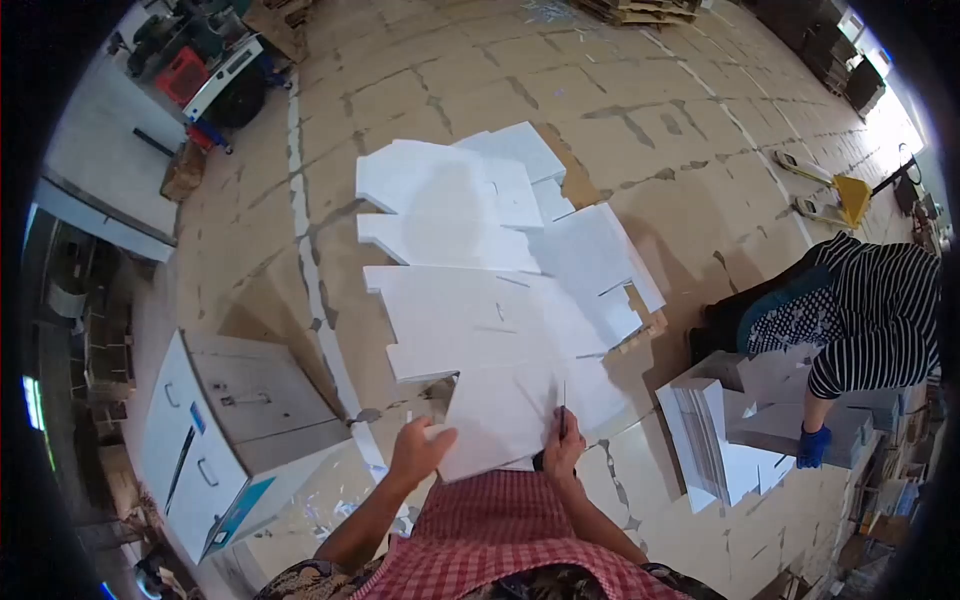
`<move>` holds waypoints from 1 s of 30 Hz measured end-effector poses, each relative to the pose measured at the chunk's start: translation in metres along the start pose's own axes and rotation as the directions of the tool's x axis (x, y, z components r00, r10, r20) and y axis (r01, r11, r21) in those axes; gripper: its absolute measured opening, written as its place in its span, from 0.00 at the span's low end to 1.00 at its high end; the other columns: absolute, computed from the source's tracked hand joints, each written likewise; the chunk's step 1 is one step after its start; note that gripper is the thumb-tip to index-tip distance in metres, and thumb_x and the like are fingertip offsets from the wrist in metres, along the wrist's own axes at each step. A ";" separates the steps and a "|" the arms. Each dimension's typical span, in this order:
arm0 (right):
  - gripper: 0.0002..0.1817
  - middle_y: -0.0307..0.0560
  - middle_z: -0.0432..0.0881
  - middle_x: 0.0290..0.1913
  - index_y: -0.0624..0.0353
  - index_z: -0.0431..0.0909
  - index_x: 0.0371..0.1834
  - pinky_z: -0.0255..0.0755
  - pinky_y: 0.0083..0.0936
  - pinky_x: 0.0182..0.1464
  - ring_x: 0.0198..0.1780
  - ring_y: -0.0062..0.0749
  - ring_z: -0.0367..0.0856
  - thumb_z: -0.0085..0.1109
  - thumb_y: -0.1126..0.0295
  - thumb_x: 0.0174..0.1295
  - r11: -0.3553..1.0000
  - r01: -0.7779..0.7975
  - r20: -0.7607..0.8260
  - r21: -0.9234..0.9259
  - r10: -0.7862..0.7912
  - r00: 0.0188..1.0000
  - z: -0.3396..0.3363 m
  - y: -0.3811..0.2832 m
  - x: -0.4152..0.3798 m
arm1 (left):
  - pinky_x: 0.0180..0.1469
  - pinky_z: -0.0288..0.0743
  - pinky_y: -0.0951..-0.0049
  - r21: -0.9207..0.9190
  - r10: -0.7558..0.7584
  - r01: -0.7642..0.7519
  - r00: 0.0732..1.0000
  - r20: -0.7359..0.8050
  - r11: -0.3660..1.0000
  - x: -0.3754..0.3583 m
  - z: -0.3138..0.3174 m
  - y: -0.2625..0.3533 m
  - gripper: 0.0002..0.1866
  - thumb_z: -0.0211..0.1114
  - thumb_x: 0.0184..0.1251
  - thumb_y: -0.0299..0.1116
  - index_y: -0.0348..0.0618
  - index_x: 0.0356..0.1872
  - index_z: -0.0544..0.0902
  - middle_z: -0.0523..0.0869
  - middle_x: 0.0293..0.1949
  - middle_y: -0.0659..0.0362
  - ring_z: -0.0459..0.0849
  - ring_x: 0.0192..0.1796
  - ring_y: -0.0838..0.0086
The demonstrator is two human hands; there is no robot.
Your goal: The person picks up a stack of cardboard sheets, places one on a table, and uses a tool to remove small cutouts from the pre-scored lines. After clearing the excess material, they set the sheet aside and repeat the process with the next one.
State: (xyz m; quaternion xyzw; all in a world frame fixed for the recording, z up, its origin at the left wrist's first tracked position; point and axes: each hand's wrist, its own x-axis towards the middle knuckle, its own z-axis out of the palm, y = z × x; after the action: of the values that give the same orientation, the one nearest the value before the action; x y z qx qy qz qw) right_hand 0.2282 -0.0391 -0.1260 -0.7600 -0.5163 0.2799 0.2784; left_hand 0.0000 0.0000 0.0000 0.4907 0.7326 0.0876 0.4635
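A white cardboard sheet [498, 425] with a cut outline lies right in front of me, at the near end of a stack of similar sheets. My left hand [420, 448] grips its left edge, thumb on top and fingers along the side. In my right hand [564, 450] is a knife [563, 424] with a dark handle, its thin blade pointing away from me over the sheet. Farther out, the white stack [450, 310] spreads in overlapping layers with notches and slots, and brown cardboard [575, 180] shows beneath its right side.
On the right, a person in a striped top [885, 310] bends over another stack of white sheets [700, 430], wearing a blue glove [814, 446]. A white cabinet [255, 400] stands at left. Beyond are a yellow pallet jack [850, 200] and wooden pallets [640, 12]. Scraps litter the floor.
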 end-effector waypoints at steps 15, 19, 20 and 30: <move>0.13 0.45 0.77 0.33 0.62 0.64 0.46 0.68 0.22 0.37 0.37 0.29 0.75 0.41 0.68 0.61 0.933 -0.185 0.271 0.307 0.100 0.957 -0.097 0.103 -0.045 | 0.34 0.68 0.58 0.106 0.542 -0.533 0.836 -0.087 0.839 -0.103 0.145 0.120 0.16 0.55 0.46 0.41 0.34 0.23 0.71 0.74 0.28 0.46 0.74 0.31 0.52; 0.14 0.47 0.76 0.38 0.60 0.64 0.48 0.69 0.23 0.37 0.41 0.29 0.75 0.42 0.66 0.61 0.668 -0.352 0.304 0.656 0.193 0.933 -0.154 0.041 -0.045 | 0.31 0.67 0.59 0.165 0.601 -0.584 0.796 -0.076 0.795 -0.090 0.156 0.132 0.14 0.55 0.46 0.38 0.33 0.22 0.71 0.74 0.24 0.46 0.73 0.27 0.52; 0.14 0.47 0.76 0.40 0.60 0.64 0.48 0.69 0.24 0.37 0.42 0.29 0.74 0.43 0.66 0.61 0.631 -0.294 0.271 0.718 0.136 0.953 -0.165 0.027 -0.046 | 0.31 0.67 0.59 0.157 0.601 -0.588 0.797 -0.059 0.794 -0.092 0.156 0.134 0.14 0.55 0.46 0.38 0.33 0.22 0.71 0.74 0.24 0.46 0.73 0.27 0.52; 0.16 0.47 0.73 0.45 0.59 0.62 0.50 0.69 0.21 0.40 0.44 0.27 0.72 0.44 0.66 0.62 0.533 -0.162 0.182 0.831 0.014 0.983 -0.152 -0.021 -0.040 | 0.33 0.70 0.60 0.259 0.710 -0.695 0.703 0.046 0.671 -0.091 0.128 0.133 0.15 0.51 0.51 0.40 0.35 0.25 0.75 0.77 0.28 0.47 0.77 0.30 0.53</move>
State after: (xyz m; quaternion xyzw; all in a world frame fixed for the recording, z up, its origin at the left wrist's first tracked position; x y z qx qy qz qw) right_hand 0.3108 -0.0906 -0.0012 -0.5336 -0.2987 0.5645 0.5544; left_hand 0.1907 -0.0476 0.0599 0.7873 0.5058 0.1778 0.3046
